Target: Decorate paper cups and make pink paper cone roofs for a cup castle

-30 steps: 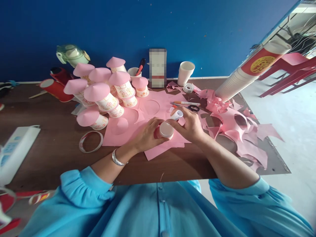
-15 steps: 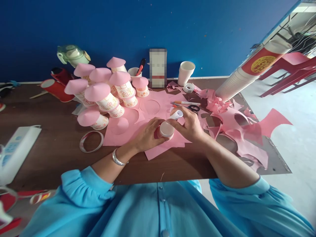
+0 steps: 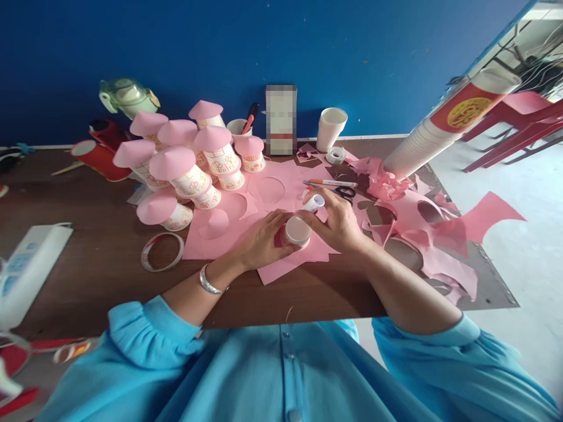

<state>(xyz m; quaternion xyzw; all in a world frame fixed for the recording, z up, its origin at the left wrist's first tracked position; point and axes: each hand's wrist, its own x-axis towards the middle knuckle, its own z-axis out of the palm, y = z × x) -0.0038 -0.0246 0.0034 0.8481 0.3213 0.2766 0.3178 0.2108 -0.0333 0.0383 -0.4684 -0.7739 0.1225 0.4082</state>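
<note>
Biggest change from a second ago is off to my right: the loose pink scrap sticking out past the edge of the table has swung up and sits flatter and further out over the floor. My hands have barely budged.

My left hand is curled round a small cup, thumb on the near side and fingers on the far side, so the gap is about the width of the cup. My right hand has a white tube gripped between thumb and bent fingers, tilted, with that thumb right by the cup's far edge. Can't tell if it's actually touching. The cup's pale round end faces up, above the pink paper in front of me. I can't see inside it.

As for containers, the white pot by the wall has a black and red tool poking out. Right of that, the short stack of white cups is nested together. The long cup stack leans at the right, top end still in its red and gold wrapper.
</note>
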